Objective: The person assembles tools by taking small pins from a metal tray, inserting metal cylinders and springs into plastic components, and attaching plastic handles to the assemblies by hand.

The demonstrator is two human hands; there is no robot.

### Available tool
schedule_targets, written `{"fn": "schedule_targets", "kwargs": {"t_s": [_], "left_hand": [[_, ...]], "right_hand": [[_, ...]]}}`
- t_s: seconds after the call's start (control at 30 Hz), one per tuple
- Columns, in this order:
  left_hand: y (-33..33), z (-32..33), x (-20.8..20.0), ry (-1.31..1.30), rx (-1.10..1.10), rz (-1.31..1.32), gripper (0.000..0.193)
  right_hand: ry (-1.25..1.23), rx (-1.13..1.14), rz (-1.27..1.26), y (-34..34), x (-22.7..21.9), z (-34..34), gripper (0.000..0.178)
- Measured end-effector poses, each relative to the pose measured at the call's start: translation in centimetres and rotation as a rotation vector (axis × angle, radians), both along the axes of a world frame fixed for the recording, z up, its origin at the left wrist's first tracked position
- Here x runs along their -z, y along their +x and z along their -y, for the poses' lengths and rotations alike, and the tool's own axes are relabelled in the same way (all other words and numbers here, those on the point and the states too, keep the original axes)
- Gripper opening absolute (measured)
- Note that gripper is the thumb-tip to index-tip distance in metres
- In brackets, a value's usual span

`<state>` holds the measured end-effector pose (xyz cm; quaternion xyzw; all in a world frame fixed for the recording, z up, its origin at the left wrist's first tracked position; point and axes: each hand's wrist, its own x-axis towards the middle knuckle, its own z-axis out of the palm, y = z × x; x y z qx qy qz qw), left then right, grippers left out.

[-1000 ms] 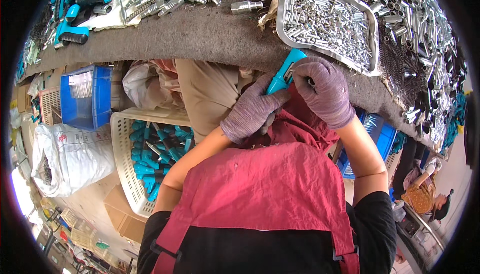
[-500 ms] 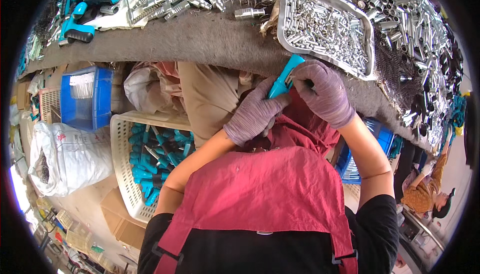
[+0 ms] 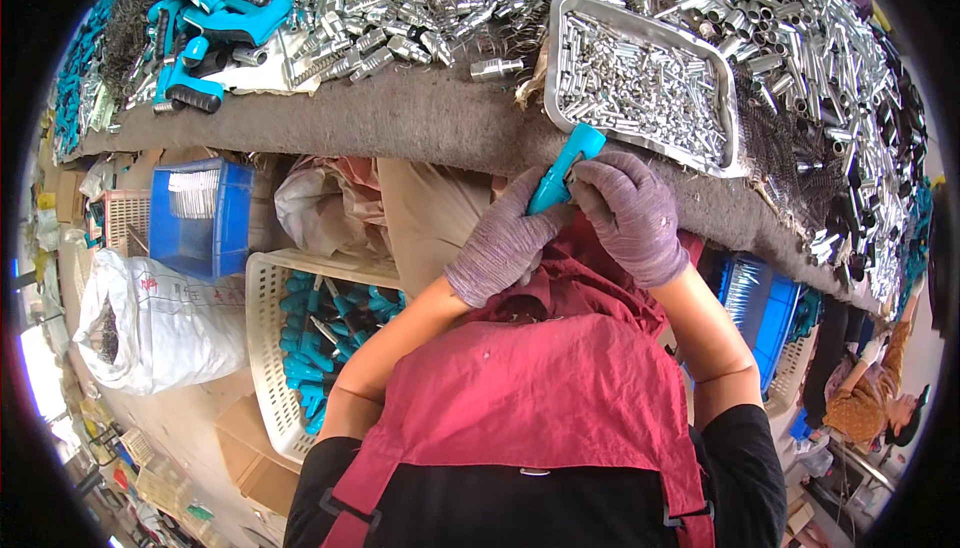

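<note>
Step in hand, as judged: fine fingerwork on a teal part [image 3: 552, 186], held just beyond the lap, at about 1 o'clock from mid-view. It is gripped around its lower end by the gloved left hand [image 3: 497, 248], at 7 o'clock from it. The gloved right hand [image 3: 632, 220] is set at 4 o'clock, fingers bent in against its side; whether anything small is pinched cannot be told. For the next move, a firm left grip and precise right fingertips seem called for. Part: smooth, tube-like, tilted toward 1 o'clock, wider collar on top, lower end glove-covered. Metal tray [image 3: 552, 78] of small pins: near, 1 o'clock from the part.
</note>
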<state>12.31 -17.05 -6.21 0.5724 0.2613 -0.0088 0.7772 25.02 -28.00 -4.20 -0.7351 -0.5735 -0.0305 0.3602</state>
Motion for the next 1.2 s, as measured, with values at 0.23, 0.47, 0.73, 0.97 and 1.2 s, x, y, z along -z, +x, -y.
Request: {"fn": "schedule_targets", "kwargs": {"t_s": [0.23,0.47,0.73,0.97,1.2], "left_hand": [[-1.1,1.5,1.7,-0.339,-0.048,0.073,0.034],[-0.5,1.3,1.7,-0.347,-0.044,0.002,0.026],[-0.6,1.1,1.9,-0.382,-0.032,0.018,0.030],[-0.6,1.3,2.0,-0.412,-0.038,0.037,0.029],[-0.1,1.2,2.2,-0.381,-0.025,0.032,0.027]], "right_hand": [[-0.069,0.021,0.235,-0.2,2.1,0.5,0.020],[-0.161,0.102,0.128,0.6,2.2,0.4,0.016],[-0.163,0.023,0.110,1.3,2.5,0.2,0.014],[-0.124,-0.017,0.015,1.3,1.7,0.7,0.014],[-0.224,0.010,0.186,0.8,1.1,0.4,0.012]]}}
